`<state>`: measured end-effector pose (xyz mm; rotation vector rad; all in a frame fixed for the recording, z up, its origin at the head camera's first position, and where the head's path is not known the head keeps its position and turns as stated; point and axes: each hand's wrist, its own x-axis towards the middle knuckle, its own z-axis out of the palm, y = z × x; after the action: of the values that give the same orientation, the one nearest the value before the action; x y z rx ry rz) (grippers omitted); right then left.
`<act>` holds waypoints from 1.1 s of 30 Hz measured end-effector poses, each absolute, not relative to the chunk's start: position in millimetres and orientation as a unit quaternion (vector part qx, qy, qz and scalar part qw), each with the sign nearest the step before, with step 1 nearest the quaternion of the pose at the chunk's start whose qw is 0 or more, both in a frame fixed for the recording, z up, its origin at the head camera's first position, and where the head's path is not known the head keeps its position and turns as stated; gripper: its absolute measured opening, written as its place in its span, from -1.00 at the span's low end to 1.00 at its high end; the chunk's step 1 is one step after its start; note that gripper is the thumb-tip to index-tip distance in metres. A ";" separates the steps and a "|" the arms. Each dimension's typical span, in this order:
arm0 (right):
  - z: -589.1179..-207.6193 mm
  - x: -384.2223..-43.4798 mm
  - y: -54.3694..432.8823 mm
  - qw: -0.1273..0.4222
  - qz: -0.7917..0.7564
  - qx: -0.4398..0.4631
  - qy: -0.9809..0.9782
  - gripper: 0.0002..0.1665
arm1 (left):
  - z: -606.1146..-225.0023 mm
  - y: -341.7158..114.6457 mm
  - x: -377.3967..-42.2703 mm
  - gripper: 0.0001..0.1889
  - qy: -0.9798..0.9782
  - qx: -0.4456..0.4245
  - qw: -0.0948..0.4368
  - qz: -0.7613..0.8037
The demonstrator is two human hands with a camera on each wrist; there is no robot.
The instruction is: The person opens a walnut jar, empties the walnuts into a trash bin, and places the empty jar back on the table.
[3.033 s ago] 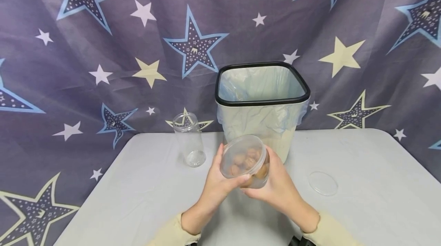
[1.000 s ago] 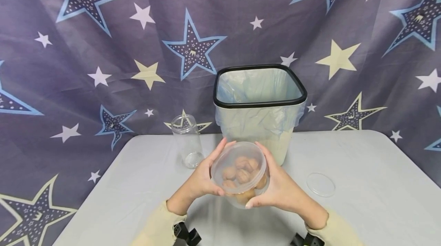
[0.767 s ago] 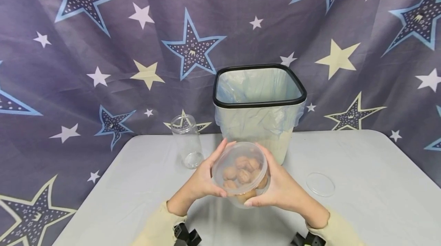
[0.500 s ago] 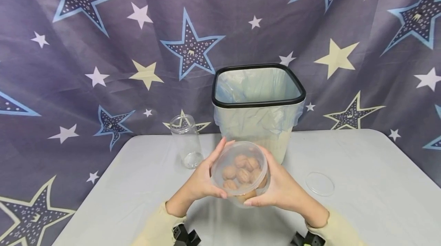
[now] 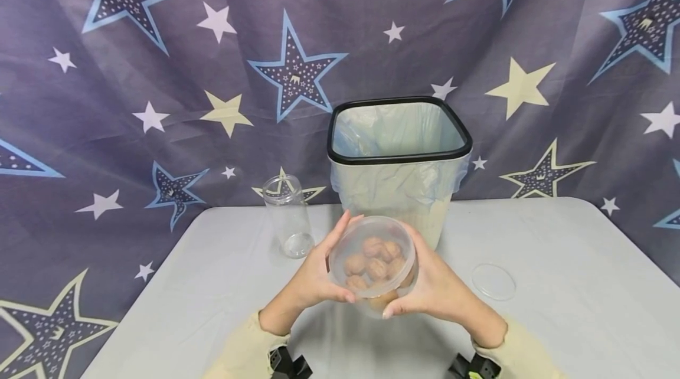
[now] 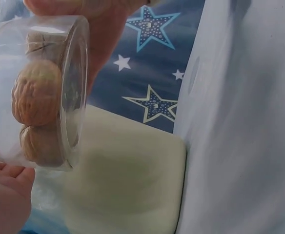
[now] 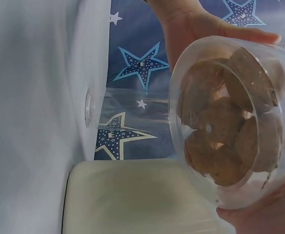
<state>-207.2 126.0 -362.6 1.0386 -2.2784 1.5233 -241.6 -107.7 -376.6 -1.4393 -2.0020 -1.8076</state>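
Both hands hold a clear, round plastic tub (image 5: 390,231) above the table, in front of the bin. Several walnuts (image 5: 376,269) show through its frosted lid, which faces up toward the head. The left hand (image 5: 314,277) grips the tub's left side, thumb at the lower edge. On the other side the right hand (image 5: 438,284) wraps round it, thumb low in front. In the left wrist view the walnuts (image 6: 36,92) lie against the clear wall. Seen from the right wrist, more walnuts (image 7: 220,119) fill the tub's base.
A cream bin (image 5: 393,187) with a black rim and a bluish liner stands behind the hands. To its left is a tall, clear, lidless jar (image 5: 289,219). A thin clear disc (image 5: 493,282) lies on the table (image 5: 563,308) at right. A starry cloth (image 5: 175,84) hangs behind.
Since three seconds ago the tub has come slightly closer to the person and its lid has turned more squarely upward. Both hands have kept hold of it, and lately it is almost still.
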 end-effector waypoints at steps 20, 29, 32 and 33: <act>-370.9 -205.1 114.5 0.187 0.512 0.261 -0.797 0.30 | -375.0 -76.1 -210.5 0.33 -0.724 -0.242 0.050 -0.644; -372.2 -203.6 109.2 0.227 0.482 0.235 -0.813 0.33 | -377.4 -70.6 -205.3 0.32 -0.713 -0.221 0.054 -0.664; -372.0 -204.3 111.2 0.238 0.477 0.231 -0.814 0.35 | -379.2 -74.5 -210.6 0.36 -0.699 -0.244 0.043 -0.671; -371.9 -204.4 111.8 0.240 0.476 0.228 -0.815 0.36 | -379.7 -76.7 -213.5 0.37 -0.692 -0.255 0.035 -0.674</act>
<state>-204.4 111.8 -371.9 0.6250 -2.2306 1.3028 -213.5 -76.7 -379.7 -0.7832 -2.1276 -2.0709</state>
